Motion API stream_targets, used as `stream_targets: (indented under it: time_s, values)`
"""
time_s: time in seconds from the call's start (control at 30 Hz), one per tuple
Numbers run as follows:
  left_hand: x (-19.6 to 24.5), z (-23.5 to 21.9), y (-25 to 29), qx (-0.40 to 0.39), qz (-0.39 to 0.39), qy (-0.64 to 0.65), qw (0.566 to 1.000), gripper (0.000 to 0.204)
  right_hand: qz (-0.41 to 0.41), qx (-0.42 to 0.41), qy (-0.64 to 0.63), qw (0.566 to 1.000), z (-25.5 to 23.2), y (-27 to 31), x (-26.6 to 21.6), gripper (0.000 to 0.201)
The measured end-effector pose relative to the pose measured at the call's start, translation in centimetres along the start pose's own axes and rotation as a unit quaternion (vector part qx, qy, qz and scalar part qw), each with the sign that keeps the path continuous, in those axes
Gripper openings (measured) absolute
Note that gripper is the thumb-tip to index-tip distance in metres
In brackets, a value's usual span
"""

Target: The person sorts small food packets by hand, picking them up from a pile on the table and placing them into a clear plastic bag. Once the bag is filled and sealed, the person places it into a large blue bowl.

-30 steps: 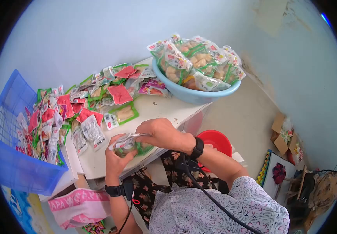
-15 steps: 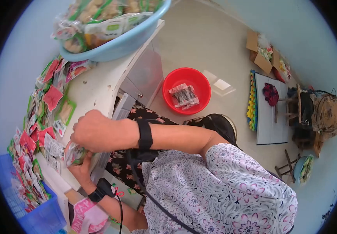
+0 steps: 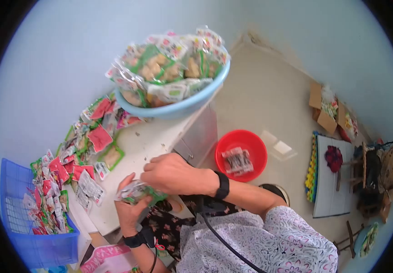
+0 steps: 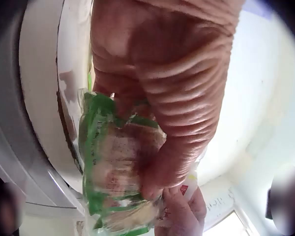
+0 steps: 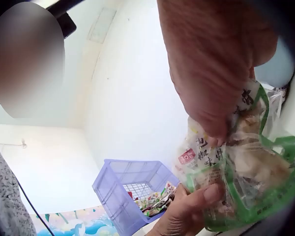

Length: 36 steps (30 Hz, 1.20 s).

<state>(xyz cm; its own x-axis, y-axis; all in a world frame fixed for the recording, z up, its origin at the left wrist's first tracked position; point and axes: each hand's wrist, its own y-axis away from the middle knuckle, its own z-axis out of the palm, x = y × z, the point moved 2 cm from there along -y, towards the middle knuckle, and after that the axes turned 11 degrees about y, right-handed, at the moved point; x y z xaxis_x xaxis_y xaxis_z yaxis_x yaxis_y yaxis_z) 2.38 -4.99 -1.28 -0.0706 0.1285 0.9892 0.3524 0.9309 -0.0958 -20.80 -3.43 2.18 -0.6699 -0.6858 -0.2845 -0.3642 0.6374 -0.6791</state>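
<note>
In the head view a clear bag with green edges [image 3: 135, 192] is held above the table's front edge. My left hand [image 3: 130, 211] grips its near side, thumb on the front; in the left wrist view that hand [image 4: 169, 88] presses its thumb against the green-edged bag [image 4: 123, 162]. My right hand [image 3: 173, 175] pinches the bag's upper part with curled fingers. The right wrist view shows the right hand [image 5: 221, 64] at the white printed part of the bag [image 5: 250, 167], pale food pieces inside. Whether one or several small packs lie within the grip, I cannot tell.
A light blue basin [image 3: 182, 109] heaped with filled bags stands at the table's back. Small packets [image 3: 100, 139] lie along the wall side, beside a blue basket [image 3: 42, 248] holding more. On the floor are a red basin [image 3: 262, 145] with packs and a cardboard box [image 3: 326, 122].
The head view swung right and partly back. Both hands have stayed on the bag; the right hand, which covered much of it half a second ago, now sits at its upper right side.
</note>
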Motion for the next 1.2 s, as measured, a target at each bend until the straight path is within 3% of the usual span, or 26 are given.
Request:
stream_targets:
  time_s: [0.07,0.3,0.37,0.47,0.57,0.67,0.77,0.83,0.97,1.07,1.2]
  values:
    - [1.0,1.5,-0.4,-0.004,-0.03,0.035,0.999,0.082,-0.002,0.009,-0.001,1.0,-0.9,0.5,0.6,0.017]
    - [1.6,3.4,-1.2,-0.044,-0.019,0.033,0.998,0.08,-0.008,-0.02,0.005,1.0,-2.8,1.3,1.6,0.016]
    - [1.9,3.9,-1.7,-0.05,-0.013,0.047,0.998,0.095,-0.009,-0.032,0.012,0.999,-3.6,1.2,2.1,0.016]
    - [2.6,4.7,-2.7,-0.062,0.019,0.116,0.991,0.116,-0.028,0.003,0.026,0.999,-6.0,0.5,2.7,0.017]
    - [1.9,5.5,-3.8,-0.035,0.11,0.136,0.984,0.118,-0.023,0.026,0.072,0.997,-9.3,0.1,3.9,0.021]
    - [-2.2,4.3,-4.7,-0.002,0.109,0.057,0.992,0.115,-0.026,0.121,0.105,0.987,-13.1,-0.2,5.4,0.015]
    - [-0.6,5.9,-4.8,0.002,0.101,0.083,0.991,0.106,0.012,0.171,0.124,0.977,-17.5,-0.5,7.8,0.012]
    - [-0.2,5.9,-4.8,0.008,0.097,0.109,0.989,0.098,0.009,0.234,0.132,0.963,-21.0,-1.3,9.3,0.011]
    - [-0.1,6.0,-4.7,0.011,0.102,0.13,0.986,0.09,0.075,0.274,0.264,0.922,-26.6,-4.5,12.7,0.004]
    - [0.1,6.0,-4.6,0.01,0.098,0.112,0.989,0.086,0.064,0.261,0.427,0.863,-28.4,-7.8,15.9,0.005]
    - [0.1,5.9,-4.4,0.014,0.083,0.095,0.992,0.082,0.067,0.217,0.521,0.823,-28.2,-11.3,20.7,0.005]
